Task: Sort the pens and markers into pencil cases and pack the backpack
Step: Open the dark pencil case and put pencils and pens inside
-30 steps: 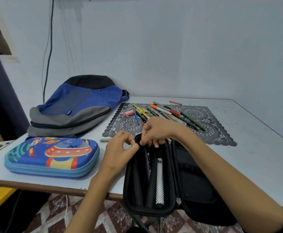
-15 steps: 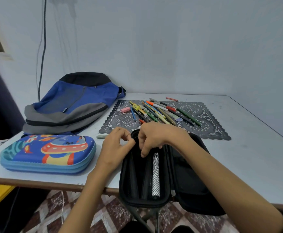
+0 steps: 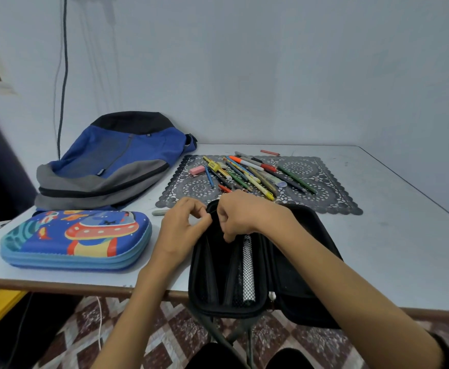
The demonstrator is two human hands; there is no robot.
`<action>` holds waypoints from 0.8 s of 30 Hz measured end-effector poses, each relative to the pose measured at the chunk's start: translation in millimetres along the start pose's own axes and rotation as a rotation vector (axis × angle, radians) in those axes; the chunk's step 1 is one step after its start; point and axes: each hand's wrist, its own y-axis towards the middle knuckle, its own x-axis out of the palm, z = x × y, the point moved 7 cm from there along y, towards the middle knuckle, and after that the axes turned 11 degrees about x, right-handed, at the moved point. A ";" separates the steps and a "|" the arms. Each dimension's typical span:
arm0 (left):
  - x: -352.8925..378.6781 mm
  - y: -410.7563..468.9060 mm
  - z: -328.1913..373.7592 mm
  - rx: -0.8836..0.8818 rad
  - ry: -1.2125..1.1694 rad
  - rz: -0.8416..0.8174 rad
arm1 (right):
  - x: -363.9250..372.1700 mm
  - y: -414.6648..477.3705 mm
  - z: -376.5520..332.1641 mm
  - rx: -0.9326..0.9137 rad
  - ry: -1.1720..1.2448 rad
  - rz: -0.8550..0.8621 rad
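Observation:
An open black pencil case (image 3: 292,278) lies at the table's front edge, overhanging it. A white mesh-patterned pen (image 3: 247,267) sits inside. My left hand (image 3: 182,227) pinches the case's far rim with curled fingers. My right hand (image 3: 240,215) grips the same far end from the right, fingers curled into the case. A pile of pens, pencils and markers (image 3: 247,173) lies on a dark lace mat (image 3: 324,193) behind the case. A closed blue cartoon pencil case (image 3: 76,239) rests at the left. The blue and grey backpack (image 3: 111,163) lies flat at the back left.
A pink eraser (image 3: 197,170) sits on the mat's left part. A grey stick (image 3: 160,212) lies on the white table (image 3: 393,235) left of my hands. A small red pen (image 3: 270,152) lies behind the mat. A cable (image 3: 64,75) hangs on the wall.
The view has shifted slightly. Both hands stay at the far end of the black case, fingers working at its rim; the case has barely moved.

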 end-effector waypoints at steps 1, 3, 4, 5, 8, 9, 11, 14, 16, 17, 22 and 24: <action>-0.4 -0.3 0.4 0.003 0.003 0.001 | -0.3 0.2 1.0 -0.004 -0.005 0.007; -1.9 -1.1 1.3 0.011 0.006 0.010 | 0.0 2.6 5.1 -0.036 0.012 0.005; -2.4 -1.3 1.8 0.014 0.007 0.015 | -0.6 3.6 8.0 -0.063 0.051 -0.002; -2.8 -1.7 2.6 0.016 0.007 0.019 | -2.8 4.3 12.2 -0.087 0.118 -0.010; -2.0 -2.0 3.4 0.010 0.006 0.021 | -24.2 12.1 39.9 -0.071 0.363 0.080; -1.9 -2.2 2.8 0.005 0.005 0.021 | -34.9 17.6 54.7 -0.033 0.427 0.163; -2.0 -2.9 2.3 0.001 0.007 0.021 | -55.2 27.7 86.6 0.075 0.491 0.367; -2.3 -3.4 1.6 -0.011 0.007 0.022 | -65.4 39.0 122.1 0.279 0.394 0.547; -1.6 -3.1 2.1 -0.014 0.003 0.020 | -57.2 50.7 133.5 0.354 0.303 0.510; -1.6 -3.0 2.8 -0.012 0.002 0.021 | -51.0 56.7 136.4 0.373 0.266 0.468; -3.3 -2.8 2.9 -0.026 0.021 0.039 | -32.3 66.2 137.7 0.409 0.181 0.409; -3.5 -3.2 2.3 -0.032 0.034 0.041 | -31.3 66.2 137.3 0.414 0.174 0.420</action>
